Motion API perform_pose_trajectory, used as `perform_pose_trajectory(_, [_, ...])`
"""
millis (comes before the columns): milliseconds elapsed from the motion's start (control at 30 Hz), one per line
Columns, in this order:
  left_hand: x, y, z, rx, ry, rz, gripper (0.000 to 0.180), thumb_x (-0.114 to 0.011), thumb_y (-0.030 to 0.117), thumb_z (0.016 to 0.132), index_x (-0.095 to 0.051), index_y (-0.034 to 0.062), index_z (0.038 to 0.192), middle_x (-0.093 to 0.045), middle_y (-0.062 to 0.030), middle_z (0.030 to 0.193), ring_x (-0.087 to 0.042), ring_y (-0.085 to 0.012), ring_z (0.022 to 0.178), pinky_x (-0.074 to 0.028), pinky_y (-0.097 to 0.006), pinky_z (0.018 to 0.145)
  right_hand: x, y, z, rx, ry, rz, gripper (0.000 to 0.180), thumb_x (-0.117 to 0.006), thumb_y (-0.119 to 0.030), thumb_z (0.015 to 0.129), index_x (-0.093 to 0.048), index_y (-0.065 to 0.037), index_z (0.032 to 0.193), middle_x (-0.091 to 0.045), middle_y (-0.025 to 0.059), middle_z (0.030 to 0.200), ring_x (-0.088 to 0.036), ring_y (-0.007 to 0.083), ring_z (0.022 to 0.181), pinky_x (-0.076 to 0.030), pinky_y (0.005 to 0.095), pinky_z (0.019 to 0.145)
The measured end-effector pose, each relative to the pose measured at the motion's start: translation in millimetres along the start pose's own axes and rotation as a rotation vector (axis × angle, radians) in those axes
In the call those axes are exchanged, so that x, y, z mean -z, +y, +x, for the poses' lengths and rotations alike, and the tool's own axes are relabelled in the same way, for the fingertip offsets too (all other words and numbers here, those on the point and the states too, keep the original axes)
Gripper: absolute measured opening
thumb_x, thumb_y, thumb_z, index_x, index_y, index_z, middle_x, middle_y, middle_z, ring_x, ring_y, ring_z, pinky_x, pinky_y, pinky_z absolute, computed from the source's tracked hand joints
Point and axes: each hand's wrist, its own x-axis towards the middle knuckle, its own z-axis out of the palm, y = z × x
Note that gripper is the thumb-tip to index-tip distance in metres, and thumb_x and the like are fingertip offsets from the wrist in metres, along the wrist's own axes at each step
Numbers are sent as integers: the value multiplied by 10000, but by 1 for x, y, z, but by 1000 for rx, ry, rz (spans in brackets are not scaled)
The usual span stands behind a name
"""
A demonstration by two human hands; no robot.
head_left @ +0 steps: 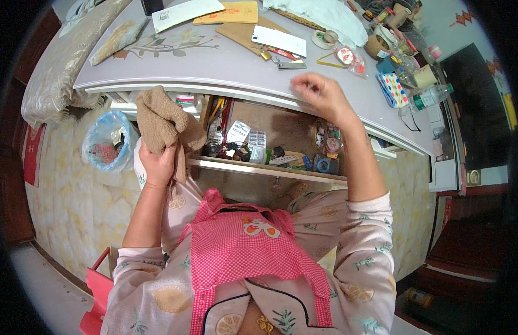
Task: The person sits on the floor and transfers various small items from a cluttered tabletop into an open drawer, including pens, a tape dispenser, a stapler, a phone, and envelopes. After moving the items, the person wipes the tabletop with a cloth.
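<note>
My left hand (158, 164) is closed round a bunched brown cloth (161, 120), holding it up at the left end of an open drawer (259, 166). My right hand (323, 97) hangs over the table's front edge, above the drawer's right part. Its fingers bend inward and their tips are blurred, so whether they hold anything cannot be made out. Inside the drawer lie pens (219, 109), pill blister packs (257, 139), a blue roll (322, 165) and several small odds and ends. A bare stretch of the drawer's bottom shows behind them.
On the table (214, 70) lie a white phone-like slab (278, 41), a nail clipper (292, 65), a padlock (265, 56), envelopes (234, 12) and a tape roll (324, 38). A bottle (432, 97) and glasses (411, 120) lie right. A lined bin (110, 141) stands left; a red chair (97, 290) is nearby.
</note>
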Motion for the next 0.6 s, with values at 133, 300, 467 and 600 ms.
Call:
perform_pose_trajectory(133, [0,3,2,-6,-18,25,325,-723,137,755,-599,-9,1017,-653,-106,965,-625,-213,890,-480,-319,803,-2,18,28,160,251,-327,330,-591,-140,855,-566,-81,1179,-568,142,1208,-529,284,1117,-416,373,953])
perform_pose_trajectory(300, [3,-2,1,31,-7,-22,333,-728,149,748,-601,-5,1015,-653,-106,959,-627,-218,886,-480,-320,802,-21,30,31,327,232,-454,360,-612,-116,789,-542,-94,1141,-549,139,1171,-463,334,1154,-378,440,947])
perform_pose_trajectory(467, [2,7,2,-23,-11,91,323,-726,152,741,-610,-3,999,-655,-122,952,-634,-241,880,-484,-333,795,-35,19,6,459,293,-475,360,-629,-150,799,-554,-67,1141,-562,144,1142,-498,322,1101,-384,413,922])
perform_pose_trajectory(600, [1,5,3,-43,-27,87,314,-722,143,738,-615,-6,993,-657,-130,947,-638,-250,871,-486,-338,789,-36,33,-10,361,256,-639,306,-639,-139,786,-570,-45,1069,-612,117,1004,-555,298,1002,-412,391,875])
